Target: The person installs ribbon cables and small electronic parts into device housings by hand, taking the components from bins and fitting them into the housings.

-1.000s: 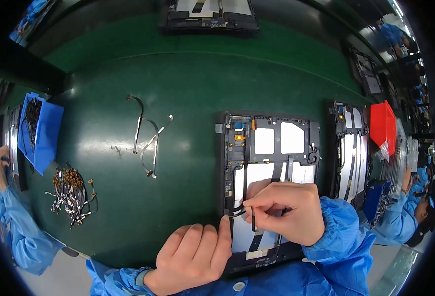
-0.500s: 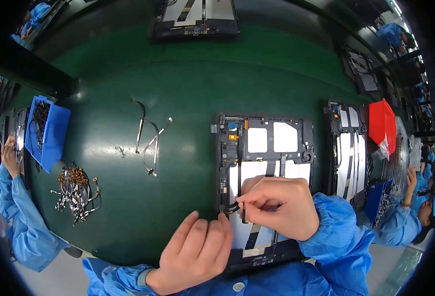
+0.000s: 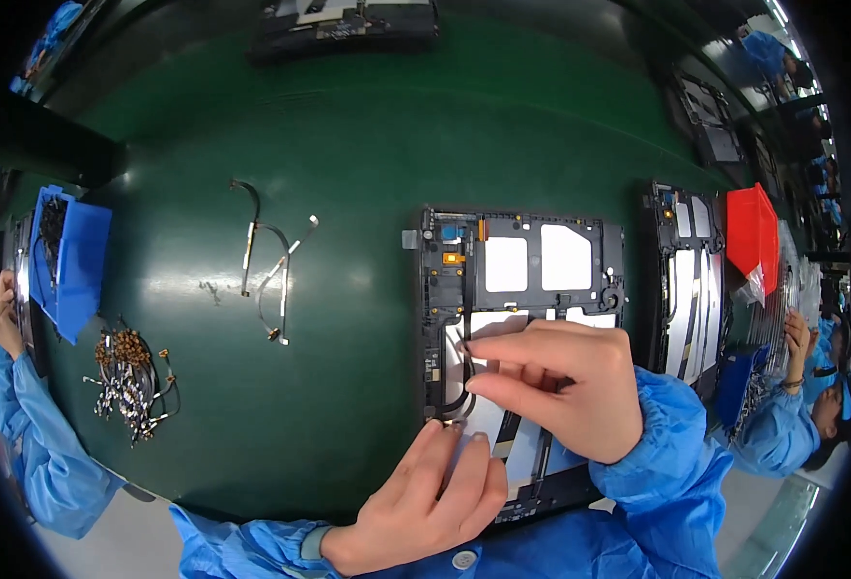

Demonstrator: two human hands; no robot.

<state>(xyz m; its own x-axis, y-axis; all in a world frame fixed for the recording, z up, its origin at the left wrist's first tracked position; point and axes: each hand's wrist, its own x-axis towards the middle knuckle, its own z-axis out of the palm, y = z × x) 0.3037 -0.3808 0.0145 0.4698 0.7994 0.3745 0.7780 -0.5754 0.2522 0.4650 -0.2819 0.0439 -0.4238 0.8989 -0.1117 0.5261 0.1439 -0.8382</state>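
Note:
The tablet-like device housing point(image 3: 512, 301), black with white panels and opened up, lies before me. A thin black cable point(image 3: 468, 299) runs down its left side and curves near the lower end. My left hand point(image 3: 425, 502) has its fingers bent, their tips pinched at the curved lower end of the cable by the housing's left edge; the exact grip is partly hidden. Over the housing, my right hand point(image 3: 560, 386) holds its thumb and index finger apart, both tips at the cable. Its other fingers are curled in. The housing's lower part is partly covered by my hands.
Loose cables point(image 3: 269, 261) lie left of centre on the green table point(image 3: 348, 145). A pile of cables point(image 3: 136, 381) and a blue bin point(image 3: 80, 270) are farther left. Another housing point(image 3: 681, 289) and a red bin point(image 3: 752, 236) stand at right. Co-workers sit at both sides.
My left hand has moved right onto the housing's edge and the cable's end. My right thumb and index finger have spread from a pinch, and the cable lies closer along the housing.

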